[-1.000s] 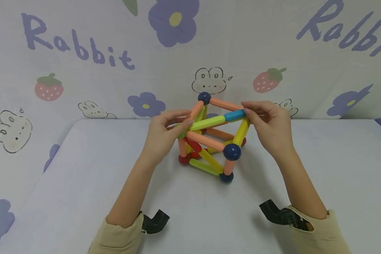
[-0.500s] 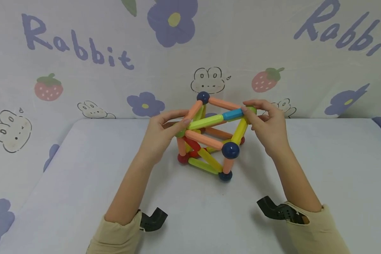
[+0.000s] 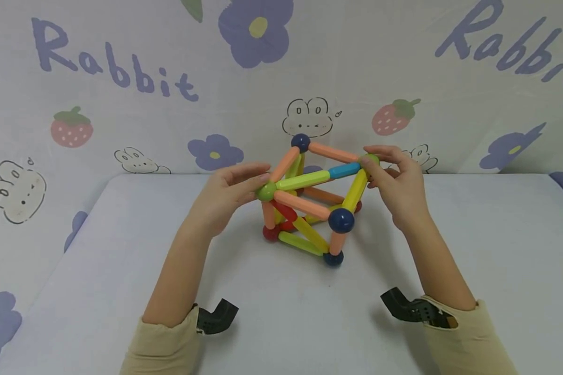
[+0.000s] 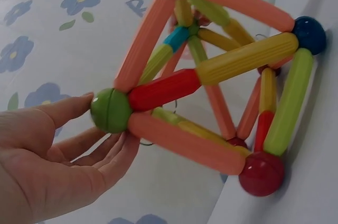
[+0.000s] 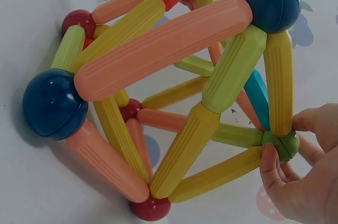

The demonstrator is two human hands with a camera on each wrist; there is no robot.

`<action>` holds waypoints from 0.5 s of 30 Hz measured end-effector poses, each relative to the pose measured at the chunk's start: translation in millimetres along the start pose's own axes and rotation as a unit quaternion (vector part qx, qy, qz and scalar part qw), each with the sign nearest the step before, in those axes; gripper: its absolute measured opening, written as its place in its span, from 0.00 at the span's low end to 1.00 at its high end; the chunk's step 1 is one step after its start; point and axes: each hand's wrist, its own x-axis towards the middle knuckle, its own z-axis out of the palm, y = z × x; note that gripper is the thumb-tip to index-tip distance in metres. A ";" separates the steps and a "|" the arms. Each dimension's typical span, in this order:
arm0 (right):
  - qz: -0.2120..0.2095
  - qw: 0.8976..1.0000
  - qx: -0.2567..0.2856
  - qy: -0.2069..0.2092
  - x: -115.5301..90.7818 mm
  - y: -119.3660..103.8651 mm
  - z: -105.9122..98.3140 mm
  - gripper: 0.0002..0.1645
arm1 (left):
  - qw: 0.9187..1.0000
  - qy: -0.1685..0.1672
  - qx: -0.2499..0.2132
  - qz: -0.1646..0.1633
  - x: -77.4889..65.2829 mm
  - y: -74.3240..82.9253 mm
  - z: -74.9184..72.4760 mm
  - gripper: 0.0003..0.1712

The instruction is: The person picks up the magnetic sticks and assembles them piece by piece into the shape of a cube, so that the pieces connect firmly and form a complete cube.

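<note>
A frame of magnetic building sticks and balls (image 3: 302,206) stands on the table, with salmon, yellow, red and lime sticks between its balls. A lime and blue stick (image 3: 309,179) spans its top between two green balls. My left hand (image 3: 218,198) is at the left green ball (image 4: 110,110), fingers fairly straight; in the left wrist view the ball lies between the fingertips and thumb side, barely touched. My right hand (image 3: 399,187) pinches the right green ball (image 5: 281,145) between thumb and fingers. Dark blue balls (image 3: 341,221) and red balls (image 4: 261,174) form other corners.
A white cloth covers the table (image 3: 98,291). Behind it hangs a backdrop (image 3: 159,125) printed with rabbits, flowers and strawberries. Black wrist mounts (image 3: 218,316) stick out from both beige sleeves (image 3: 164,346).
My left hand has loosened and drawn slightly left, so the left green ball now shows fully. The right hand moved a little early on and still pinches its ball. The frame stays almost still.
</note>
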 end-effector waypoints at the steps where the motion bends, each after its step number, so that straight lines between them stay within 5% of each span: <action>1: 0.003 1.000 0.006 -0.001 0.4 0.0 -0.2 0.27 | 1.000 -0.005 0.000 -0.003 -0.1 0.2 -2.7 0.25; 9: 0.008 0.999 0.033 -0.012 4.6 4.9 -1.2 0.29 | 0.998 -0.046 0.023 -0.034 -4.9 6.0 -9.6 0.28; 15: 0.001 0.999 0.014 -0.048 4.7 9.1 -4.9 0.29 | 0.989 -0.128 0.043 -0.059 -10.0 11.2 -3.4 0.48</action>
